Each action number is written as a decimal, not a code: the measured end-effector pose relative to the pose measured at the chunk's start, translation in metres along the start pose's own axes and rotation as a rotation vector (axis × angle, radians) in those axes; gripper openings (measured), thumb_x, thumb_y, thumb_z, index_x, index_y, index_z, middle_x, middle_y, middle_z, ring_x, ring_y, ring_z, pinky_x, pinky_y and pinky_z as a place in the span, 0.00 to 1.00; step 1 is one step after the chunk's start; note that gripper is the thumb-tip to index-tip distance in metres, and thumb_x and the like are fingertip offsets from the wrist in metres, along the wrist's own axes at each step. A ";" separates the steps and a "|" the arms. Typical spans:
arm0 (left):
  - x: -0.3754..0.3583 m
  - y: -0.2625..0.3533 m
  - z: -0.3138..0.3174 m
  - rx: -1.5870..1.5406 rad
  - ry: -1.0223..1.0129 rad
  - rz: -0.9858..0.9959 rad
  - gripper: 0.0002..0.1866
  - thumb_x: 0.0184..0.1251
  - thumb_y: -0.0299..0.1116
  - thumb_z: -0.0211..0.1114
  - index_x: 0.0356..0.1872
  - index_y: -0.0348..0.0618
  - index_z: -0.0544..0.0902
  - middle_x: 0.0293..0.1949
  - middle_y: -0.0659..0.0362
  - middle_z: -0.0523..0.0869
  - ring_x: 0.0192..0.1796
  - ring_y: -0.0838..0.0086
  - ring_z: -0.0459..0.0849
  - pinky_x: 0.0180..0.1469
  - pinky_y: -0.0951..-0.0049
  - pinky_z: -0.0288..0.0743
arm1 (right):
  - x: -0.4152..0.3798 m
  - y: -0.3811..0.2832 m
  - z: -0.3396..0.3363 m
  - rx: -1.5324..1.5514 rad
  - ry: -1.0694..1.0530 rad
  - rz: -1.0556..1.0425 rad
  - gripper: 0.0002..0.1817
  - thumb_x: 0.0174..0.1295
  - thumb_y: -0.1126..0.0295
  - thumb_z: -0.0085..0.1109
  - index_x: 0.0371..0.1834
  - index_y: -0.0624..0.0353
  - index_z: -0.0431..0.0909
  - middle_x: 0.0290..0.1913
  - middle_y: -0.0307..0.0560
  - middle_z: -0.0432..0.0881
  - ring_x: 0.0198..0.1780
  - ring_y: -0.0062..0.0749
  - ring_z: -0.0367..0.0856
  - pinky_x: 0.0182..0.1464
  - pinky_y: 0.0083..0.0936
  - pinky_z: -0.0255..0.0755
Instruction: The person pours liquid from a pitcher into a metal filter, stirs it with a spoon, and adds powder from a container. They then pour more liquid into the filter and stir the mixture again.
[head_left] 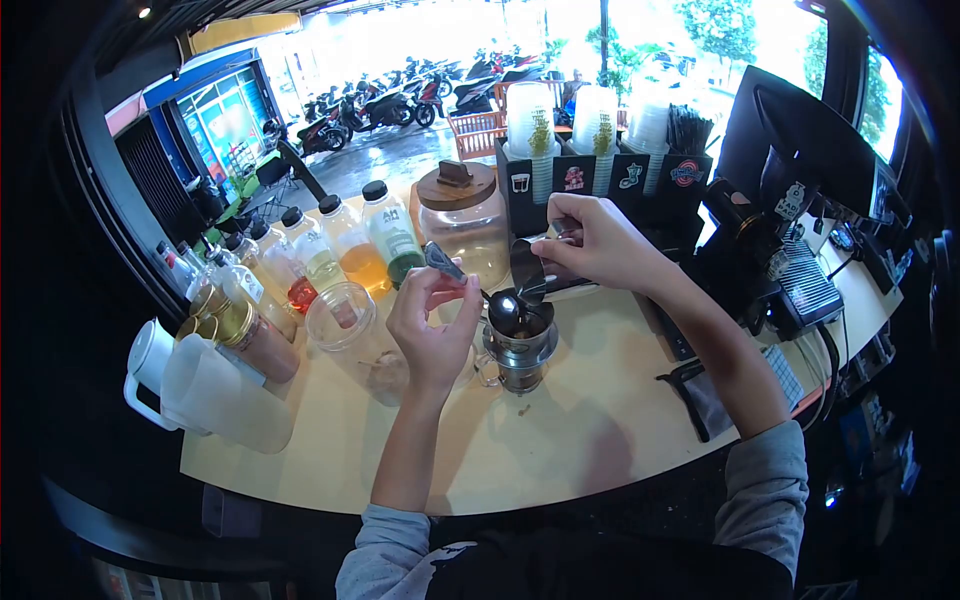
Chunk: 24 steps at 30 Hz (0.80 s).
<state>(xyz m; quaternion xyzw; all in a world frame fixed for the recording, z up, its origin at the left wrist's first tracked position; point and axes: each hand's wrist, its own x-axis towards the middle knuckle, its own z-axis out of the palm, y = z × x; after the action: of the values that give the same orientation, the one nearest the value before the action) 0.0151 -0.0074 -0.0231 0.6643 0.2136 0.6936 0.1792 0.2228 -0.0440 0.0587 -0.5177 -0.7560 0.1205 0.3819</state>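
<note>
My left hand [432,328] pinches a spoon [505,308] by its handle; the shiny bowl hangs right at the mouth of a metal coffee dripper [520,345]. Gripped by its handle in my right hand [600,245], a small metal pitcher [525,268] tilts over the same opening, its lip close to the spoon. The dripper rests on a clear glass mug [520,378]. Just left of my left hand, partly hidden by it, stands a clear plastic container [345,335] with some brown stuff low inside.
Capped bottles [362,265] of coloured liquids line the left side, with a white pitcher [215,385] nearer me. Behind the dripper are a wooden-lidded jar [465,225] and a black cup holder [575,185]. A monitor [800,140] and a dark cloth [705,400] are at right.
</note>
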 end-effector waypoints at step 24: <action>0.000 0.000 0.001 -0.004 -0.017 -0.009 0.09 0.56 0.20 0.70 0.34 0.34 0.78 0.34 0.57 0.83 0.32 0.79 0.84 0.35 0.78 0.83 | 0.000 -0.010 0.001 -0.049 -0.012 -0.063 0.21 0.58 0.67 0.68 0.25 0.64 0.62 0.18 0.38 0.60 0.23 0.16 0.65 0.23 0.24 0.60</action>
<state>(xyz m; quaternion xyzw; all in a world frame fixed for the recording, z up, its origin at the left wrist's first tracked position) 0.0165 -0.0079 -0.0230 0.6686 0.2137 0.6876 0.1856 0.2153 -0.0488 0.0642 -0.5024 -0.7769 0.0929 0.3680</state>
